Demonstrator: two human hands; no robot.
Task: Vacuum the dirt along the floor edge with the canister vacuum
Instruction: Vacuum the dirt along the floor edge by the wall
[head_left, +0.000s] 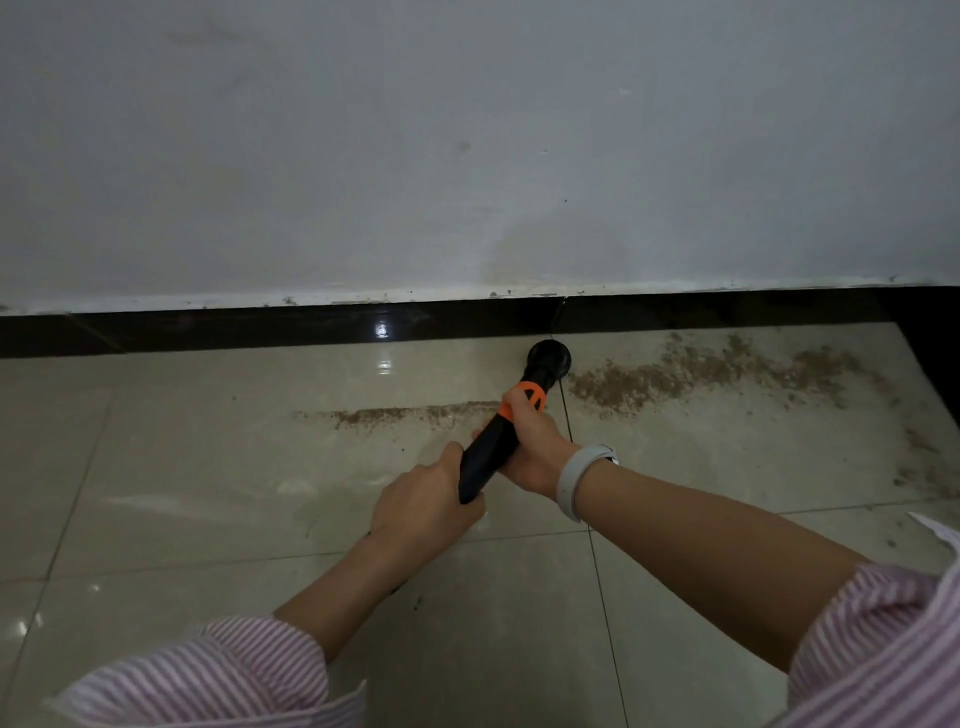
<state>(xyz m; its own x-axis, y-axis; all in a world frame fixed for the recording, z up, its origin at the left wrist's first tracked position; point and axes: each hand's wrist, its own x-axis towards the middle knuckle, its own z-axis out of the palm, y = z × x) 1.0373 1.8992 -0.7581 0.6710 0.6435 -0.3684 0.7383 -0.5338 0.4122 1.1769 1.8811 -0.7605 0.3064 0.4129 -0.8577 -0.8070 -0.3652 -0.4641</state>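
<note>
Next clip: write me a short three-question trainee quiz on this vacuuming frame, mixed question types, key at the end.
1. True or false: the round black nozzle head sits on the beige floor tiles beside the glossy black skirting strip.
2. Multiple choice: the larger brown dirt patch lies A) left of the nozzle, B) right of the nozzle, C) on the white wall.
3. Fill in: the black vacuum wand with the orange collar is gripped by ___ hands.

Key
1. True.
2. B; a thinner brown dirt streak lies left, nearer the person.
3. Both: left hand lower, right hand, wearing a grey wristband, nearer the collar.
</note>
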